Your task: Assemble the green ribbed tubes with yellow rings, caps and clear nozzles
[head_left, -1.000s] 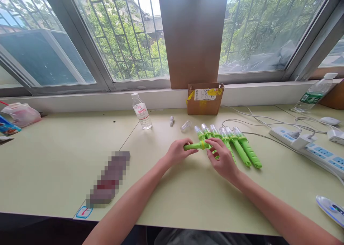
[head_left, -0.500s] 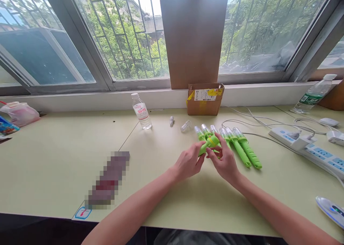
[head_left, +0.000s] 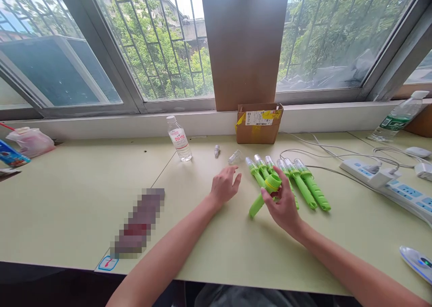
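Observation:
My right hand [head_left: 282, 201] grips a green plastic tube-shaped handle [head_left: 258, 204] near its wide, threaded open mouth, which tilts up and away. The handle's lower end slants down to the left. My left hand [head_left: 225, 185] holds nothing, its fingers apart, just in front of a clear ribbed cap [head_left: 235, 157] lying on the table. Left of that cap lies a small whitish bulb-like piece [head_left: 217, 151]. Beyond and to the right of my right hand, several green handles with clear caps [head_left: 305, 189] lie side by side, some partly hidden by the hand.
A small cardboard box [head_left: 259, 134] stands by the window sill. A water bottle [head_left: 180, 139] is at the back left, another bottle [head_left: 394, 118] at the far right. Cables and a power strip [head_left: 388, 183] lie on the right. A pixelated dark object [head_left: 140, 224] lies left.
My left hand has let go of the green handle and moved left towards the clear cap. The handle, now in my right hand alone, has its threaded mouth turned more upwards.

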### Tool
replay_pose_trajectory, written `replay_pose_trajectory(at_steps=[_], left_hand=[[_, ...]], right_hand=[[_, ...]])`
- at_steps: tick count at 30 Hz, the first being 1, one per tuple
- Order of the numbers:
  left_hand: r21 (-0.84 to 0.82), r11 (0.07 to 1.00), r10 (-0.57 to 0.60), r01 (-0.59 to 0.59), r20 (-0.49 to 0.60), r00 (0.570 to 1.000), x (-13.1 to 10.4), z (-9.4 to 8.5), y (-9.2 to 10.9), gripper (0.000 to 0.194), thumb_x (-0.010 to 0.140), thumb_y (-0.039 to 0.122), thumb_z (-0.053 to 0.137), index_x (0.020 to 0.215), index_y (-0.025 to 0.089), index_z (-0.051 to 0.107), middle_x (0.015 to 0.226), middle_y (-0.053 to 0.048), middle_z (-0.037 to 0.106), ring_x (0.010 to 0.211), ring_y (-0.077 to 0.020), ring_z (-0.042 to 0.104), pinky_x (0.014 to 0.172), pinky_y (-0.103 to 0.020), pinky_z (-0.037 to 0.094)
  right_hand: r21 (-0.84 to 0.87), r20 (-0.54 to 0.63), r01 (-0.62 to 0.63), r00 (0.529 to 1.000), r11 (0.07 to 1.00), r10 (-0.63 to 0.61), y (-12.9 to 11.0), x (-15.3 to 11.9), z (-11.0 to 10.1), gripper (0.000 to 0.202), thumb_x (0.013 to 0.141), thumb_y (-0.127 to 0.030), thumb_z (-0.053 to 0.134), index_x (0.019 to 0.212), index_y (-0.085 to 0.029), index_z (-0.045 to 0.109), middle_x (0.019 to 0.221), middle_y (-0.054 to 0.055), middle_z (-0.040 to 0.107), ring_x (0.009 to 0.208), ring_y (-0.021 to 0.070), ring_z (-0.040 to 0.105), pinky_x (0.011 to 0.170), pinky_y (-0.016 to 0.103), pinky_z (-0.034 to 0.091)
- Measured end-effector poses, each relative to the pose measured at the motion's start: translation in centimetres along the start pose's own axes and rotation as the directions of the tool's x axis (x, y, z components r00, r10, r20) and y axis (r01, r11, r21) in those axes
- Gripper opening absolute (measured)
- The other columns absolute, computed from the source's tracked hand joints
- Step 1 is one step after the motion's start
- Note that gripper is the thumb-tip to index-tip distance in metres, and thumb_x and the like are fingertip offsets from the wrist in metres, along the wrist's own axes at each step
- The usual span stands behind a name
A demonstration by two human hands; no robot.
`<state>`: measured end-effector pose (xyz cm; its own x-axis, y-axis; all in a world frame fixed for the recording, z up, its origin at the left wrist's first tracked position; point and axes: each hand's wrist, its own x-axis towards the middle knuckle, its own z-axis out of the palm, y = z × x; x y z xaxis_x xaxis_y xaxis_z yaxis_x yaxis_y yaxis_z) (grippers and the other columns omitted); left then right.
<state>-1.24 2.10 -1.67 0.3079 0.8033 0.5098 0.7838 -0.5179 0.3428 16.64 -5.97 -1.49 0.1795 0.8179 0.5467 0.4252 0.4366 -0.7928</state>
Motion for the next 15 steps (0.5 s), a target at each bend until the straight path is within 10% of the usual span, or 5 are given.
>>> replay_pose_trajectory(at_steps=[15], left_hand=[[0.293, 0.914, -0.297, 0.28, 0.014, 0.955, 4.5, 2.1, -5.2, 0.04, 0.089, 0.023, 0.037, 0.128, 0.018, 0.044, 0.133, -0.017, 0.041, 0.123, -0.0293, 0.038, 0.099, -0.045, 0.034]], right_hand=[[-0.063, -0.03, 0.173, 0.984, 0.983, -0.175, 0.6, -0.6, 0.3, 0.074, 0.077, -0.016, 0.058, 0.141, -0.029, 0.026, 0.109, 0.009, 0.053, 0.099, 0.0253, 0.059, 0.078, 0.046, 0.056]])
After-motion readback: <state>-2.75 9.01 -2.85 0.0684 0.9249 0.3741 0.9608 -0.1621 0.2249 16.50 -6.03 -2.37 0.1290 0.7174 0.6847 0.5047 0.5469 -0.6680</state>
